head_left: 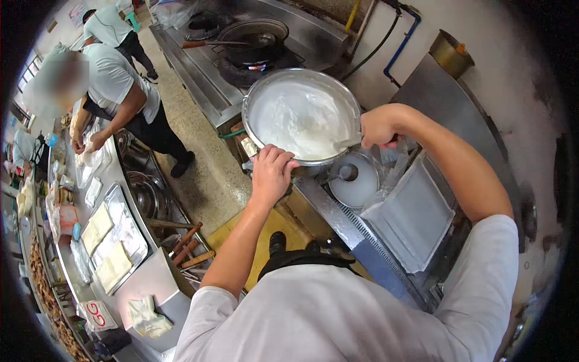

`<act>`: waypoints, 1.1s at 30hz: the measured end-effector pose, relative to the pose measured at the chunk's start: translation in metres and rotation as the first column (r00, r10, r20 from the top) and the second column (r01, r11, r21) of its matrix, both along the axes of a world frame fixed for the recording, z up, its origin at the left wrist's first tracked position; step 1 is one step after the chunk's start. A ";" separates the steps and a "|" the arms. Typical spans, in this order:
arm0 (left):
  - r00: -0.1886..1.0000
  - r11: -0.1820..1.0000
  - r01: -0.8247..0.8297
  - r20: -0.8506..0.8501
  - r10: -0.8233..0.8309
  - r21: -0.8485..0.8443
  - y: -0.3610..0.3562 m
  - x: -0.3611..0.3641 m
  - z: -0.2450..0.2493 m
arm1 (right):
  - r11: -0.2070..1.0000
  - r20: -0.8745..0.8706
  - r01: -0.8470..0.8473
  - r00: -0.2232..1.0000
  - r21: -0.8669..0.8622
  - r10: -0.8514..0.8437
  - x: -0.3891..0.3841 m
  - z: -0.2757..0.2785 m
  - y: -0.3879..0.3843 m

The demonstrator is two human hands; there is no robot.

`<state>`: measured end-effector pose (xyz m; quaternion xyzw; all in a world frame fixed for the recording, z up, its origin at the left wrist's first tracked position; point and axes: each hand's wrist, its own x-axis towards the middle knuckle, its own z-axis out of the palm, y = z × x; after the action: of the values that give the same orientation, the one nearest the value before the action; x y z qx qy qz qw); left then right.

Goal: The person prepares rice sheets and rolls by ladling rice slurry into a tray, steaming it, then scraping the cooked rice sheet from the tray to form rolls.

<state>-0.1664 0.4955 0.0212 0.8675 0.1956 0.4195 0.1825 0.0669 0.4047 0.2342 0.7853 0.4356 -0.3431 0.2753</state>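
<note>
A large round metal bowl holds a white, creamy mixture. My left hand is at the bowl's near left rim, its fingers closed over the edge. At the right side of the bowl, my right hand is wrapped round the handle of a flat tool, whose blade lies at the mixture's edge. Below the bowl, to the right, sits a round white lid or container. Beside that is a rectangular tray with a pale, sheet-like lining.
A wok with a wooden-handled utensil sits over a lit burner behind the bowl. At left, a person works at a counter bearing a metal tray. Another person stands farther back. A brass-coloured pot is at upper right.
</note>
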 end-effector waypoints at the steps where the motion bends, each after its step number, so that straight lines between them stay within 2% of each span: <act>1: 1.000 1.000 0.010 0.021 -0.010 -0.002 0.001 0.001 -0.001 | 0.999 -0.054 0.036 0.998 0.028 -0.035 0.000 -0.007 -0.001; 2: 1.000 1.000 0.016 0.024 -0.016 -0.003 0.002 0.002 -0.002 | 0.996 -0.109 0.073 0.992 0.051 -0.067 -0.002 -0.012 -0.003; 4: 0.998 1.000 0.019 0.058 -0.019 0.001 0.002 0.003 -0.003 | 0.987 -0.062 -0.010 0.998 0.158 0.020 -0.032 -0.021 -0.012; 5: 0.998 1.000 0.025 0.058 -0.025 -0.002 0.003 0.004 -0.004 | 0.951 0.020 -0.105 0.994 0.292 0.104 -0.026 -0.065 -0.020; 7: 0.998 0.999 0.036 0.050 -0.035 -0.018 0.004 0.003 -0.005 | 0.840 0.220 -0.260 0.960 0.476 0.172 -0.055 -0.091 -0.036; 8: 0.998 0.999 0.043 0.047 -0.042 -0.020 0.004 0.003 -0.004 | 0.843 0.217 -0.252 0.962 0.475 0.166 -0.063 -0.097 -0.038; 10: 0.999 1.000 0.029 0.036 -0.028 -0.012 0.003 0.001 -0.003 | 0.846 0.410 -0.276 0.909 0.456 0.075 -0.074 -0.105 -0.043; 13: 0.999 0.999 0.033 0.037 -0.032 -0.011 0.003 0.001 -0.004 | 0.881 0.391 -0.215 0.920 0.421 0.037 -0.055 -0.097 -0.048; 14: 0.999 0.999 0.033 0.039 -0.032 -0.007 0.002 0.001 -0.003 | 0.832 0.407 -0.316 0.905 0.456 0.121 -0.044 -0.091 -0.054; 15: 0.999 1.000 0.027 0.032 -0.027 -0.007 0.002 0.001 -0.003 | 0.829 0.410 -0.321 0.904 0.458 0.123 -0.043 -0.072 -0.046; 17: 1.000 1.000 0.015 0.024 -0.015 -0.003 0.001 0.001 -0.004 | 0.989 0.181 -0.047 0.983 0.138 0.021 -0.042 -0.027 -0.025; 19: 1.000 1.000 -0.004 0.002 0.004 -0.008 0.001 0.002 -0.003 | 0.999 0.097 -0.042 0.994 0.018 0.040 -0.020 -0.017 -0.009; 20: 1.000 1.000 -0.009 0.000 0.009 -0.003 0.000 0.001 -0.002 | 1.000 -0.004 -0.003 1.000 -0.031 0.003 -0.013 -0.007 -0.002; 21: 1.000 1.000 -0.009 -0.015 0.009 -0.016 -0.001 0.000 -0.001 | 1.000 -0.005 -0.009 1.000 -0.026 0.009 -0.013 -0.004 0.001; 23: 0.999 0.999 -0.018 -0.031 0.017 -0.028 -0.002 0.000 0.001 | 0.964 -0.129 0.263 0.958 0.031 -0.257 -0.012 -0.002 0.003; 25: 0.998 0.999 -0.032 -0.052 0.030 -0.044 -0.004 0.000 0.003 | 0.967 -0.161 0.254 0.955 0.023 -0.247 -0.016 -0.010 -0.004; 27: 0.998 0.999 -0.038 -0.044 0.036 -0.037 -0.006 0.001 0.003 | 0.921 -0.328 0.374 0.888 0.104 -0.324 -0.020 -0.024 -0.015; 29: 0.998 0.999 -0.042 -0.039 0.041 -0.027 -0.007 0.001 0.005 | 0.919 -0.320 0.373 0.892 0.127 -0.318 -0.017 -0.050 -0.026; 31: 0.998 0.999 -0.028 -0.055 0.026 -0.033 -0.008 0.000 0.009 | 0.732 -0.582 0.641 0.694 0.230 -0.424 -0.017 -0.072 -0.040; 32: 0.998 0.999 -0.031 -0.060 0.029 -0.030 -0.008 0.000 0.010 | 0.733 -0.587 0.640 0.692 0.229 -0.420 -0.019 -0.074 -0.046; 33: 0.998 0.999 -0.031 -0.061 0.029 -0.024 -0.008 0.001 0.009 | 0.678 -0.635 0.695 0.640 0.239 -0.432 -0.022 -0.073 -0.051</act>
<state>-0.1656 0.4878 0.0305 0.8744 0.2193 0.3931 0.1810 0.0448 0.3534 0.1610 0.7978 0.2851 -0.5008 -0.1775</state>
